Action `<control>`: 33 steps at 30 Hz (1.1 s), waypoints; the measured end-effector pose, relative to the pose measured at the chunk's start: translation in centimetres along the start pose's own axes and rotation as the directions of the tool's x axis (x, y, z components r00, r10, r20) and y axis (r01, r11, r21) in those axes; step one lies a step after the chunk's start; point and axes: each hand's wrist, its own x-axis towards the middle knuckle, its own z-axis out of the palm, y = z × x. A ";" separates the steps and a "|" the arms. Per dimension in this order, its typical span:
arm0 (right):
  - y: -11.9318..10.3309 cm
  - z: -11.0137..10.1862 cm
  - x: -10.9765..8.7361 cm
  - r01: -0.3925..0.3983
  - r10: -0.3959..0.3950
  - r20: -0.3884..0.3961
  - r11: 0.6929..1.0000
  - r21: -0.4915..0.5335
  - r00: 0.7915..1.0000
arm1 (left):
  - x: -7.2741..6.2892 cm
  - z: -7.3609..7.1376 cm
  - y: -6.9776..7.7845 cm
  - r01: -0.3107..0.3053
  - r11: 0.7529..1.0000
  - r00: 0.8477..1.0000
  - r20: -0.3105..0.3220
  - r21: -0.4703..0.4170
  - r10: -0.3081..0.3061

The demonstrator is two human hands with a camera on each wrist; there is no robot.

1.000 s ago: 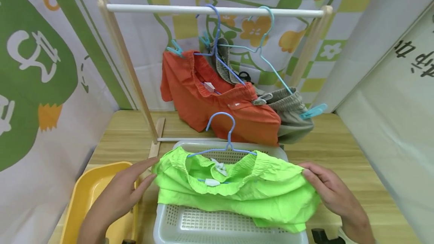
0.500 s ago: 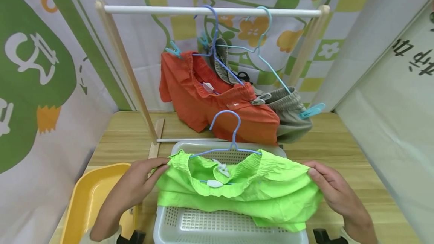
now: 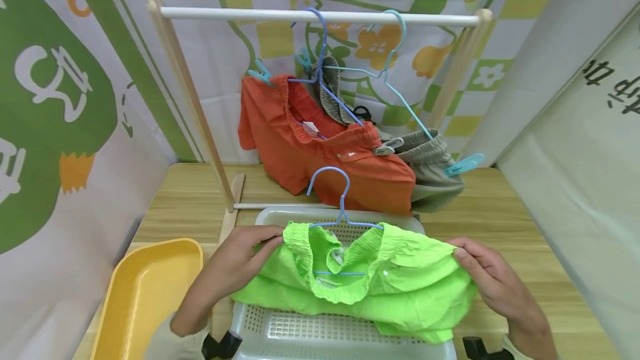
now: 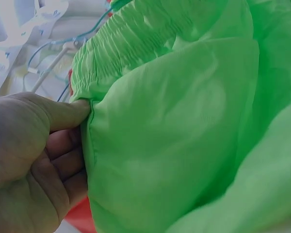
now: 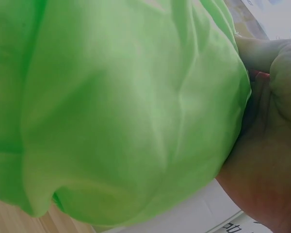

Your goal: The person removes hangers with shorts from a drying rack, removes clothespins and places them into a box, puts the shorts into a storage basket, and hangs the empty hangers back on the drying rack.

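Bright green shorts (image 3: 405, 288) with a gathered elastic waistband are spread above a pale basket, in the head view. A blue hanger (image 3: 342, 204) sits inside the waist, its hook standing up free. My left hand (image 3: 237, 263) pinches the waistband's left edge between thumb and fingers; the left wrist view shows the thumb on the seam of the shorts (image 4: 165, 121). At the other end my right hand (image 3: 495, 279) pinches the waistband's right corner. Cloth covers the right fingertips in the right wrist view, and the hanger's lower bar is partly hidden.
Behind stands a wooden rack with a white rail (image 3: 240, 14). Orange shorts (image 3: 320, 143) and grey shorts (image 3: 435, 182) hang from it on hangers with clothespins (image 3: 464, 165). Under the green shorts is the basket (image 3: 255, 343). A yellow tray (image 3: 112, 304) lies to the left.
My left hand has come in to the right and gripped the waistband's left edge, drawing it inward around the hanger. My right hand keeps its hold almost in place.
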 end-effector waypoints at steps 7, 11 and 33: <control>-0.1 0.0 -0.1 -0.016 0.016 -0.017 1.000 -0.010 1.000 | 1.4 0.7 1.1 -0.043 0.999 0.999 -0.019 0.017 0.043; -0.1 0.0 -0.1 -0.015 0.014 -0.022 0.999 -0.031 1.000 | 2.0 0.9 1.6 -0.065 0.998 0.998 -0.026 0.025 0.065; -0.6 0.3 -0.4 -0.097 0.081 -0.106 0.983 -0.154 0.991 | 1.2 0.3 2.0 -0.079 0.996 0.980 -0.187 -0.041 0.070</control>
